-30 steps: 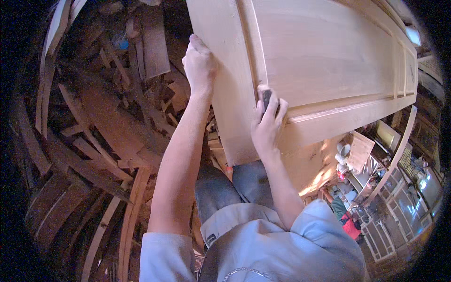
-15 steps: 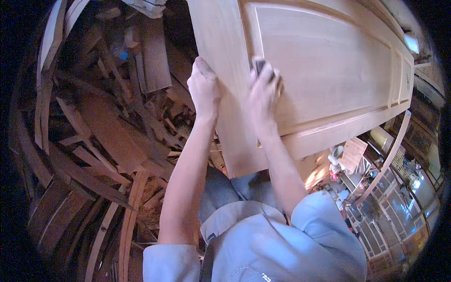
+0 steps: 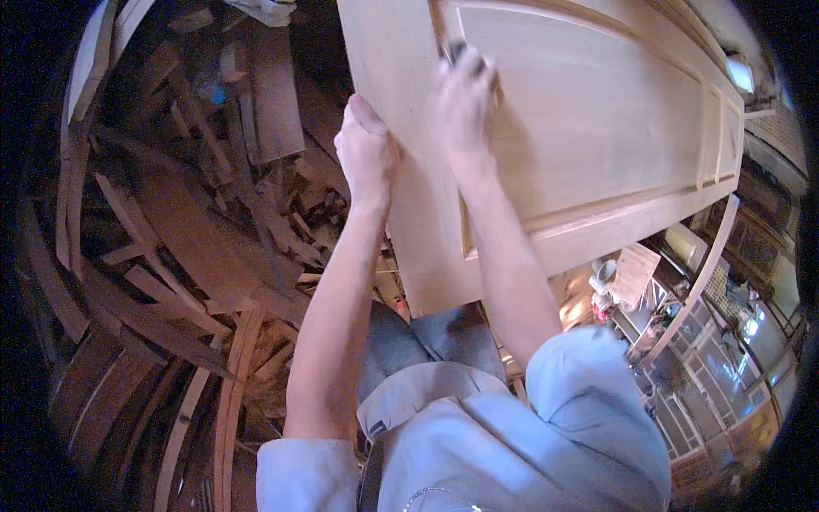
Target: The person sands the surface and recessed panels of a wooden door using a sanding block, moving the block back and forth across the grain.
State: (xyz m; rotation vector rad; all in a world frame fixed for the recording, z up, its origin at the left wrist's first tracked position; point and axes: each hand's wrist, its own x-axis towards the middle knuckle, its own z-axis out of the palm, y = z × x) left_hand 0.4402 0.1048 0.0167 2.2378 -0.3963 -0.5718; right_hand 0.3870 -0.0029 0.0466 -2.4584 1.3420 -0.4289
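In the head view, the work in hand is a pale wooden panelled door [image 3: 397, 102], lying ahead of the person with its near end just above the lap and its long side stretching away to the right. Its frame, panels and raised moulding [image 3: 597, 211] look already assembled, and the wood appears bare, without paint or varnish. The right hand is at the moulded seam on the panel's left side, so I judge the rubbing there to be under way; how much of the door has been gone over, and how much is left, the surface does not show.

The left hand [image 3: 367, 154] is curled round the door's left edge, thumb on top, the other fingers mostly hidden. The right hand [image 3: 467, 90] is blurred, its fingers bent closely about a small dark block [image 3: 456, 51] — of what material I cannot tell. Scrap timber [image 3: 188, 213] is heaped to the left, and pale frames [image 3: 695, 367] stand low on the right.

Compared with half a second ago, the right hand has slid farther up the seam, away from the body — a second ago it was close to the panel's near corner. The left hand grips the same edge throughout.
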